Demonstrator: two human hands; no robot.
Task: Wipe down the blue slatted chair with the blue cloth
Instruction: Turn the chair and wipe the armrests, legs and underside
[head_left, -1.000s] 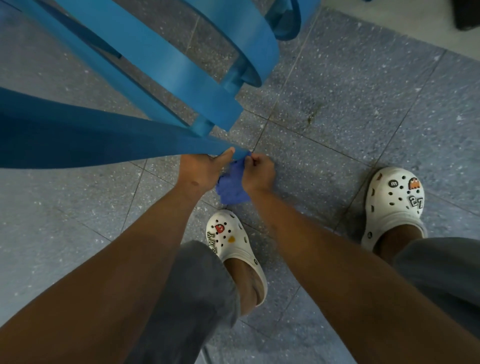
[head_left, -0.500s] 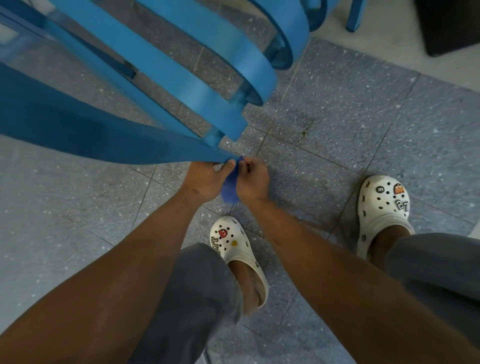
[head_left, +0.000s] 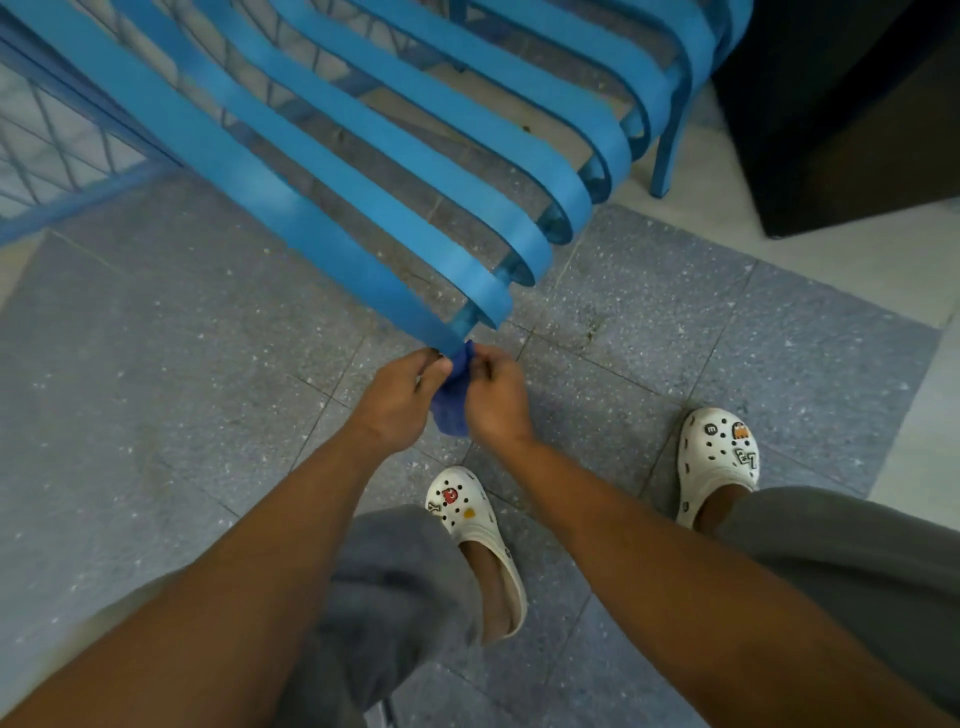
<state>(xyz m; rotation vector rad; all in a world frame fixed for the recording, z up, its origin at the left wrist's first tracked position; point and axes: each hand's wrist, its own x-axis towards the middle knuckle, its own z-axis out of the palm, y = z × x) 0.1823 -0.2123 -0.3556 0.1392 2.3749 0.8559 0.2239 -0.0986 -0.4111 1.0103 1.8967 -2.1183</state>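
The blue slatted chair (head_left: 363, 171) fills the upper half of the head view, its long curved slats running from upper left down to the centre. A bunched dark blue cloth (head_left: 451, 405) hangs at the near end of the closest slat. My left hand (head_left: 400, 400) pinches the cloth from the left, thumb against it. My right hand (head_left: 493, 395) grips it from the right. Both hands sit just below the slat's tip, with the cloth's top touching it. Most of the cloth is hidden between my hands.
Grey speckled floor tiles (head_left: 156, 415) lie below. My feet in white clogs (head_left: 472, 525) (head_left: 719, 457) stand close under the hands. A blue mesh panel (head_left: 57, 150) is at the far left, a chair leg (head_left: 670, 145) and a dark cabinet (head_left: 841, 104) at the upper right.
The view has pulled back and up, showing several more slats. Both hands stay at the slat's end with the cloth, which now hangs lower between them.
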